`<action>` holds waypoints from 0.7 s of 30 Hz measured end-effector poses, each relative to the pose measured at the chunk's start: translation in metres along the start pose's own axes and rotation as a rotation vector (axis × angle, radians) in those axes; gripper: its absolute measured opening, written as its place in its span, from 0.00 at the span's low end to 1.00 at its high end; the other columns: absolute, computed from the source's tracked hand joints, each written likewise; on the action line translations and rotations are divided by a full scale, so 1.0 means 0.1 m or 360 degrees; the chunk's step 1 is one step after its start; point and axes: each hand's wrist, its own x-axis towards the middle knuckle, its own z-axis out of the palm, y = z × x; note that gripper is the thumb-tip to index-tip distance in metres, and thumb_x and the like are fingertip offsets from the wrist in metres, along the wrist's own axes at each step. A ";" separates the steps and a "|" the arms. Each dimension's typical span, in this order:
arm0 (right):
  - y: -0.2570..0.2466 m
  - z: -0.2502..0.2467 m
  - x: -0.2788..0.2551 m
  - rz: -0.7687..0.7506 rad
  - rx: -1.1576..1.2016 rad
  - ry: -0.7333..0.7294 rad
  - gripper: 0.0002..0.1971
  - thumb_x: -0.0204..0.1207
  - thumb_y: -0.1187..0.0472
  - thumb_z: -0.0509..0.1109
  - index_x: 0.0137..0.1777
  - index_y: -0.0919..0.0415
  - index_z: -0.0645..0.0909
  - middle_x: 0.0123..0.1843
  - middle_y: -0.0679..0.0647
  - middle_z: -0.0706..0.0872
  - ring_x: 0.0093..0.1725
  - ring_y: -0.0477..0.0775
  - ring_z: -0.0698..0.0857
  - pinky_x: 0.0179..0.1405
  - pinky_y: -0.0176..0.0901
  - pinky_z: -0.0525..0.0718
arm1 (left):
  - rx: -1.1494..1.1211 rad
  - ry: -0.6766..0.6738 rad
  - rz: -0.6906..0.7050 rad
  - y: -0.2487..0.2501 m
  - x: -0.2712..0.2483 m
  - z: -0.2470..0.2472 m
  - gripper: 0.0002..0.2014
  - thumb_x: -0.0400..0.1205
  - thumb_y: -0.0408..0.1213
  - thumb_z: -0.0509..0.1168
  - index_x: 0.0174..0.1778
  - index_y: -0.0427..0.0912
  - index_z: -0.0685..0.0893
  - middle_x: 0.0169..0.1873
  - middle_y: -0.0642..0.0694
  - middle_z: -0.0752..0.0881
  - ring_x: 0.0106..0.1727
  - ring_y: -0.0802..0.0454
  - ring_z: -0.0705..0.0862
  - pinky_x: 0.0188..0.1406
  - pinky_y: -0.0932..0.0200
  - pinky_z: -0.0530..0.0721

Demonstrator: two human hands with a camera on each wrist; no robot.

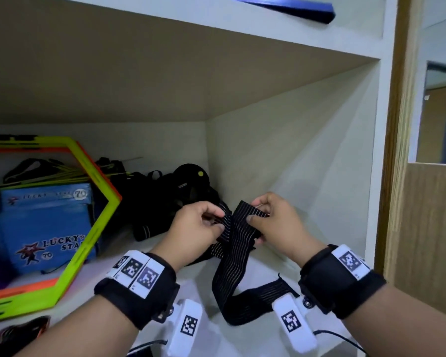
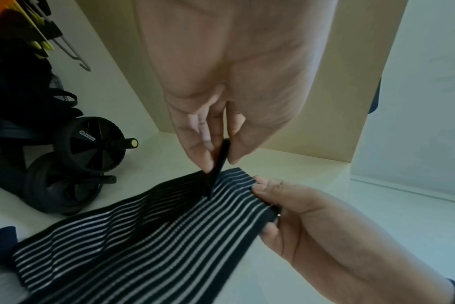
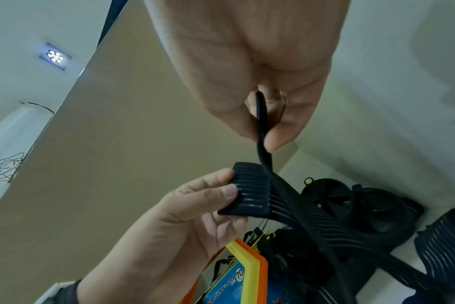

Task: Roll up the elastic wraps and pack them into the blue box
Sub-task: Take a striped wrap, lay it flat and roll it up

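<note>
Both hands hold one black elastic wrap (image 1: 236, 243) with thin white stripes above the white shelf. My left hand (image 1: 200, 225) pinches its left edge between thumb and fingers; the left wrist view shows that pinch on the wrap (image 2: 148, 226). My right hand (image 1: 271, 220) pinches the top end, folded over near the fingertips. The right wrist view shows the folded end of the wrap (image 3: 249, 193) in the left hand. The tail of the wrap hangs down and lies on the shelf (image 1: 255, 300). The blue box (image 1: 47, 220) printed "Lucky Star" stands at the left.
A green and orange hexagonal frame (image 1: 93, 228) leans in front of the blue box. Black gear, including an ab-wheel roller (image 2: 96, 144), is piled at the back of the shelf. Another dark wrap (image 3: 444, 242) lies on the shelf. The cabinet's side wall (image 1: 307, 150) closes the right.
</note>
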 end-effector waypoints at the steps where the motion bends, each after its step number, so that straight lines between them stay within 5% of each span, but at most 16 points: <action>1: 0.02 0.02 -0.01 -0.0012 0.0027 0.0015 0.14 0.77 0.73 0.74 0.51 0.54 0.77 0.48 0.62 0.87 0.32 0.54 0.87 0.22 0.39 0.84 | 0.0004 0.0008 0.0004 0.04 -0.03 0.02 0.11 0.69 0.36 0.76 0.42 0.58 0.88 0.40 0.30 0.89 0.41 0.27 0.88 0.45 0.33 0.91; 3: 0.04 0.03 -0.04 -0.0063 0.0021 0.0023 0.15 0.74 0.73 0.77 0.52 0.56 0.79 0.45 0.58 0.89 0.35 0.53 0.87 0.28 0.38 0.85 | 0.0015 0.0034 -0.0001 0.12 -0.07 0.06 0.14 0.68 0.34 0.77 0.41 0.59 0.88 0.41 0.36 0.89 0.40 0.29 0.87 0.46 0.33 0.90; 6: 0.03 -0.02 -0.06 -0.0075 0.0159 -0.0067 0.17 0.72 0.75 0.78 0.53 0.57 0.81 0.43 0.55 0.88 0.36 0.50 0.88 0.33 0.37 0.87 | 0.0005 0.0118 -0.0024 0.24 -0.07 0.14 0.17 0.70 0.27 0.77 0.41 0.58 0.86 0.41 0.49 0.88 0.34 0.45 0.85 0.47 0.36 0.91; 10: 0.08 -0.14 0.00 -0.0208 0.0150 0.0027 0.14 0.68 0.69 0.81 0.44 0.49 0.84 0.43 0.53 0.91 0.41 0.57 0.91 0.45 0.56 0.92 | -0.0067 0.0249 -0.0057 0.42 -0.02 0.28 0.17 0.73 0.25 0.76 0.47 0.53 0.85 0.44 0.41 0.89 0.34 0.48 0.86 0.42 0.46 0.92; 15: 0.09 -0.22 -0.12 -0.0376 0.0333 -0.0060 0.12 0.74 0.66 0.79 0.48 0.46 0.87 0.44 0.46 0.93 0.46 0.45 0.92 0.52 0.45 0.90 | -0.0404 0.0285 -0.0181 0.61 -0.05 0.49 0.17 0.75 0.18 0.74 0.53 0.43 0.83 0.48 0.38 0.86 0.41 0.48 0.87 0.39 0.48 0.93; 17: 0.13 -0.25 -0.18 -0.0412 0.0505 -0.0169 0.13 0.78 0.70 0.74 0.57 0.53 0.88 0.54 0.50 0.93 0.55 0.46 0.91 0.60 0.43 0.88 | -0.0518 0.0330 -0.0208 0.65 -0.06 0.51 0.18 0.75 0.18 0.74 0.55 0.41 0.84 0.50 0.39 0.86 0.45 0.47 0.89 0.45 0.43 0.93; 21: 0.20 -0.35 -0.20 -0.0495 0.0609 -0.0286 0.14 0.80 0.74 0.70 0.64 0.64 0.87 0.63 0.55 0.90 0.62 0.46 0.89 0.63 0.36 0.84 | -0.0667 0.0347 -0.0221 0.70 -0.09 0.49 0.18 0.76 0.17 0.72 0.60 0.36 0.85 0.56 0.40 0.87 0.43 0.51 0.92 0.42 0.54 0.92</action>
